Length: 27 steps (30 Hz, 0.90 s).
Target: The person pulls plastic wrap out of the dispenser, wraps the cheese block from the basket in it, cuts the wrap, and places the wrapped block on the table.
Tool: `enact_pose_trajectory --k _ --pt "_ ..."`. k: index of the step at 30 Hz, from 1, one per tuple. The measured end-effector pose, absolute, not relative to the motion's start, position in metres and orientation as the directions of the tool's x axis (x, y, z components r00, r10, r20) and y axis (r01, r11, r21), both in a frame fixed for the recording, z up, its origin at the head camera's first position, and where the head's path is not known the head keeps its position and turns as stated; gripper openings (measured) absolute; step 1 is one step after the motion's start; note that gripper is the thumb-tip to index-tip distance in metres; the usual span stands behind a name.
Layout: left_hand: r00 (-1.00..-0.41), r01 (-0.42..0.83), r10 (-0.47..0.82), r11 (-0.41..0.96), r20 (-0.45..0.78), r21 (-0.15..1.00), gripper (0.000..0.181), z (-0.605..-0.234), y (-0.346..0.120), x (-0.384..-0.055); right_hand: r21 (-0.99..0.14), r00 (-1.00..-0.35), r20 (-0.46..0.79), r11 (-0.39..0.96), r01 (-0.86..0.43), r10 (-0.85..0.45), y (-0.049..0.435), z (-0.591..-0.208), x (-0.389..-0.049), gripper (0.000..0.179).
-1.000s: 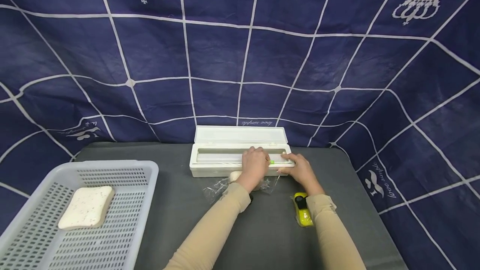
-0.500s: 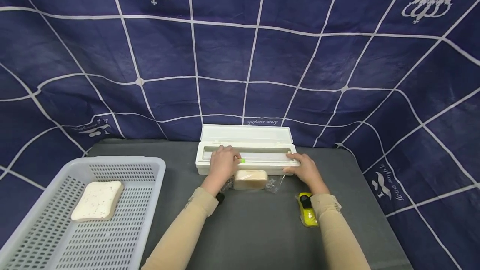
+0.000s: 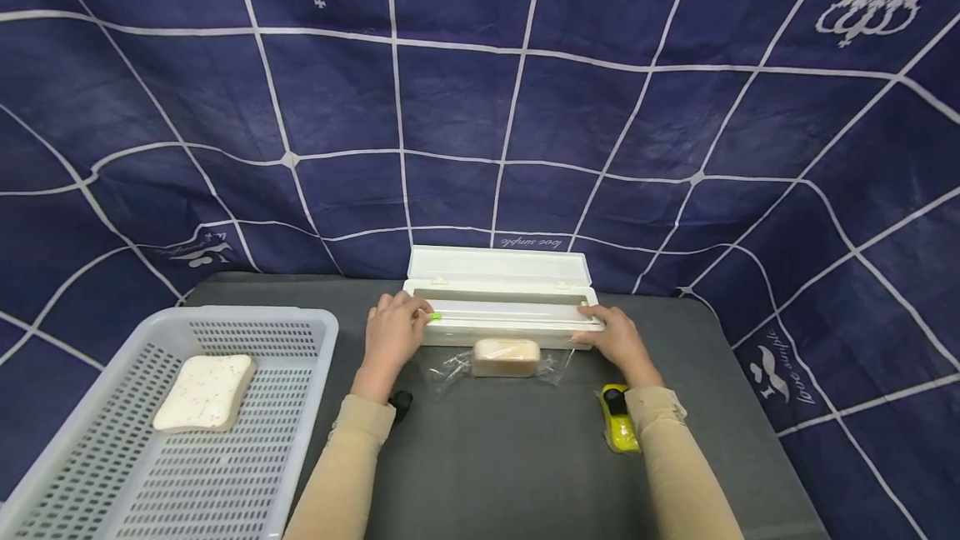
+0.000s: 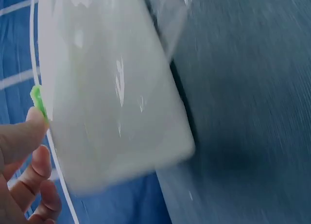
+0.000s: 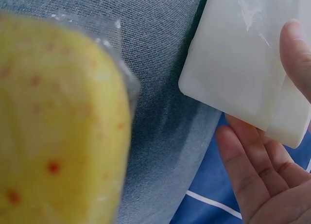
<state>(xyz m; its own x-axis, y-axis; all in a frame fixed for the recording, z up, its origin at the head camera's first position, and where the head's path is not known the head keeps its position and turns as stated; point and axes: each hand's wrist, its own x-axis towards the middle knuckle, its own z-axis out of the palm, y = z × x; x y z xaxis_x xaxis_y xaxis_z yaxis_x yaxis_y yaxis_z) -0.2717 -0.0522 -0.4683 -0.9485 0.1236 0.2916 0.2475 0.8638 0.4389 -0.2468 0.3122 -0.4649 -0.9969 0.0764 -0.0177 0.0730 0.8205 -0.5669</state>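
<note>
A long white cling film dispenser (image 3: 457,337) stands at the back of the table, its lid (image 3: 498,265) raised. My left hand (image 3: 392,336) is at the dispenser's left end, pinching the small green cutter slider (image 4: 38,100) between thumb and finger. My right hand (image 3: 617,344) grips the right end, thumb on one face and fingers round the end in the right wrist view. Clear film (image 3: 447,365) spreads in front of the dispenser, around a pale, tan-sided block like a bread loaf (image 3: 506,358).
A grey perforated basket (image 3: 318,357) on the left holds a speckled white slice-shaped piece (image 3: 206,392). A yellow, red-spotted item in clear wrap (image 5: 63,122) lies beside my right wrist. Blue cloth (image 3: 450,107) hangs close behind the dispenser.
My left hand has slid the green slider leftward along the dispenser to its left end, uncovering the block in front. My right hand has kept its grip on the right end.
</note>
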Motion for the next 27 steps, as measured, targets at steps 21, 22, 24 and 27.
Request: enact_pose_trajectory --k 21,22,24,27 --pt "-0.939 0.154 -0.054 0.817 0.341 0.555 0.023 -0.475 -0.065 -0.254 -0.566 -0.996 -0.075 0.82 0.09 0.058 0.307 -0.46 -0.244 0.065" --pt "-0.933 0.18 -0.038 0.812 0.359 0.555 0.025 -0.474 -0.063 -0.253 -0.557 -0.996 -0.079 0.826 0.085 0.049 0.307 -0.459 -0.243 0.066" --pt "-0.919 0.236 0.008 0.811 0.394 0.535 0.026 -0.472 -0.058 -0.25 -0.545 -0.996 -0.087 0.835 0.073 0.031 0.307 -0.456 -0.241 0.068" --pt "-0.904 0.315 0.092 0.804 0.417 0.505 0.026 -0.468 -0.05 -0.246 -0.549 -0.997 -0.083 0.835 0.044 -0.003 0.307 -0.453 -0.237 0.073"
